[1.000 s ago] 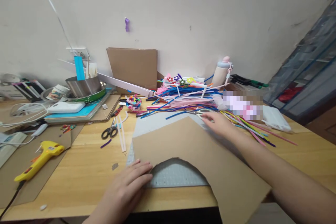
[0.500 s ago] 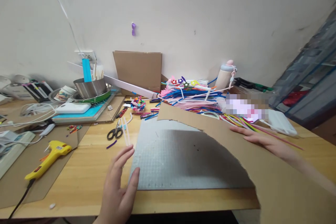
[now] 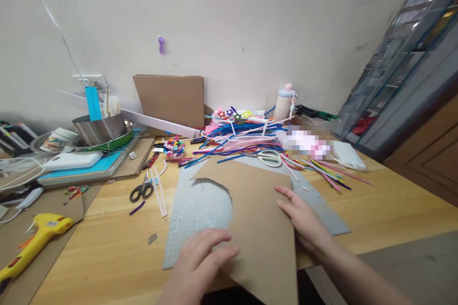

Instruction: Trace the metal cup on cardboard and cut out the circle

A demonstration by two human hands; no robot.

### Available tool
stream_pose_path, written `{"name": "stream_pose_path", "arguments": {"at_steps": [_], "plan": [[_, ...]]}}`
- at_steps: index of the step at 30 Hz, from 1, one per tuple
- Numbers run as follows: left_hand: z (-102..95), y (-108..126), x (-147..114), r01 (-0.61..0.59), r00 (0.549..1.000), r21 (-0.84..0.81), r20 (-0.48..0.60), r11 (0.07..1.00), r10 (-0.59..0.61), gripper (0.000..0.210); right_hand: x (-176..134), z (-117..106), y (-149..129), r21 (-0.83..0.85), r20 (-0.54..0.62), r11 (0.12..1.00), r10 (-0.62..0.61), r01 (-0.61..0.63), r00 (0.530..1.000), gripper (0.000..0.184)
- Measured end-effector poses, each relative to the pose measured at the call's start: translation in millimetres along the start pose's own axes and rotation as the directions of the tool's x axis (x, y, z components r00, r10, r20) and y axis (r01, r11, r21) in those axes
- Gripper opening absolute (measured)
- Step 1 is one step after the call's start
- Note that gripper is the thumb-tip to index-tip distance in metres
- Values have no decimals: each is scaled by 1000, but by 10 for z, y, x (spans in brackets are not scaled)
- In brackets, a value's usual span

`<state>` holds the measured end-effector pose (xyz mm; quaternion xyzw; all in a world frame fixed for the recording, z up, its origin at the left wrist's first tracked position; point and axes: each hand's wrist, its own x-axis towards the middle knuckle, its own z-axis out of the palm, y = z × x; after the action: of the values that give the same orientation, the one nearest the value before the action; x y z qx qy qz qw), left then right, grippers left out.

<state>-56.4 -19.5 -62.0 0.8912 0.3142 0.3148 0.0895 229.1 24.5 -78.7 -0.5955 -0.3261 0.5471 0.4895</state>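
A brown cardboard sheet point(image 3: 261, 219) with a curved, ragged cut along its left side lies partly over the grey cutting mat point(image 3: 200, 205) and overhangs the table's front edge. My right hand point(image 3: 298, 214) grips its right edge, fingertips on top and the thumb out of sight. Beside the curved cut is my left hand point(image 3: 205, 259), slightly blurred, its fingers bent and apart with nothing between them. Black-handled scissors point(image 3: 142, 190) and clear glue sticks point(image 3: 159, 193) lie left of the mat. White-handled scissors point(image 3: 269, 158) rest just beyond the cardboard.
A yellow glue gun point(image 3: 37, 243) is on cardboard at the left. Pipe cleaners point(image 3: 243, 136) are heaped at the back, near a bottle point(image 3: 284, 105). A metal bowl point(image 3: 98, 128) stands back left. Cardboard panels point(image 3: 171, 100) lean against the wall.
The cardboard has swung from the right and come down over the mat, with my right hand at its edge. My left hand has moved right, close to the cut. The view has shifted right.
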Motion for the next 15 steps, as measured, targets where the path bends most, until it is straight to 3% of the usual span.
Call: {"name": "stream_pose_path", "arguments": {"at_steps": [2,4,6,8,10,13,14,15], "plan": [[103,-81,31,-90,990,102,118,991,78,52,-82,169,100,111,-16,994,-10,12,1000,65],[199,-187,8,-115,980,211,181,971,76,69,-183,295,165,234,23,972,-30,24,999,73],[258,-281,-43,-87,980,301,197,950,27,83,-293,371,186,330,130,944,-39,-6,991,80],[247,-347,-92,-114,978,335,205,935,46,83,-388,374,167,326,295,941,-11,-89,956,89],[143,-386,-120,-223,963,308,218,925,159,69,-439,279,110,165,498,968,83,-189,863,95],[-172,-411,-163,-268,959,264,162,927,231,50,-394,-29,-40,-176,714,963,267,-204,647,82],[-297,-418,-200,-248,965,258,149,934,215,46,-348,-149,-104,-225,732,959,285,-175,619,71],[-416,-427,-257,-268,958,242,170,933,232,44,-290,-260,-171,-227,721,962,270,-150,639,57]]}}
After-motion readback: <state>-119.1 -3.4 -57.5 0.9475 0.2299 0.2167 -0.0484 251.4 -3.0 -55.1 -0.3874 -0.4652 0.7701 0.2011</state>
